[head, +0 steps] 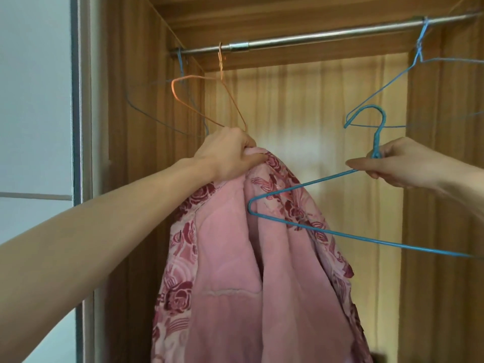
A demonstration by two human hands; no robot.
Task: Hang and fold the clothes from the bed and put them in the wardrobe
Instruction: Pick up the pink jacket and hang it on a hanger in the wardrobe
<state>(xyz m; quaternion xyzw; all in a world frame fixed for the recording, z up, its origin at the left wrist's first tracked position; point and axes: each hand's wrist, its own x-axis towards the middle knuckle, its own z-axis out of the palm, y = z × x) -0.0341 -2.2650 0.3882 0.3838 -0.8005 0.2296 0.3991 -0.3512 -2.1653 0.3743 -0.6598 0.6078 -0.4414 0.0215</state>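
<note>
Partly cropped: blue hanger point(314, 229), neck pinched by right hand point(398, 163). Left hand point(230, 153) grips pink robe point(248, 271). Wardrobe point(445, 205) rail point(327, 35): three bare hangers.

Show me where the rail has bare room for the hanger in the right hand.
Free: the rail between the orange hanger and the hung blue hanger. Crowded: the left end, where another blue hanger hangs close beside the orange one.
</note>
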